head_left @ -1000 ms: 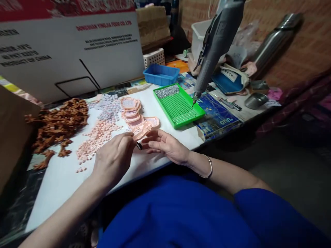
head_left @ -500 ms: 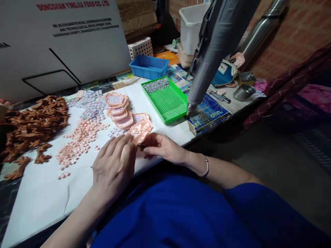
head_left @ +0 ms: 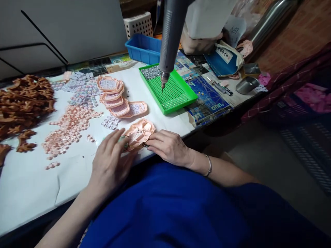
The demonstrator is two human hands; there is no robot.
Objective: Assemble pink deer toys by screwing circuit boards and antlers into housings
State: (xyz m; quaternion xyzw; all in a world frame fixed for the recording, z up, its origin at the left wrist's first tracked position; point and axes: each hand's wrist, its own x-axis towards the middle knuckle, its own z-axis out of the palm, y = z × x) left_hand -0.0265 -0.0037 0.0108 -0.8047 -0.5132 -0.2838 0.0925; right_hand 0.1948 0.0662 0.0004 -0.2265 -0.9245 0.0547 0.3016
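A pink plastic shell (head_left: 139,132) with thin wires inside lies hollow side up near the table's front edge. My right hand (head_left: 170,148) is closed at its right side, fingertips pinching the rim, with a small dark part (head_left: 145,145) just below them. At the shell's left my left hand (head_left: 110,156) reaches over a small green circuit board (head_left: 126,146), its fingers bent onto it; the thumb is hidden. Just beyond lie light purple key pieces (head_left: 110,122) and a stack of pink frames (head_left: 113,98) fitted with such keys.
A grey electric screwdriver (head_left: 169,41) hangs over a green perforated tray (head_left: 178,107) with screws at its far end. Behind it stands a blue bin (head_left: 142,50). Small pink pieces (head_left: 67,129) and a heap of brown plastic parts (head_left: 26,98) spread on the left.
My view has shifted. The shell now lies lower and more open to sight, with wires and green board showing. My left hand has drawn back from it; the screwdriver appears further left.
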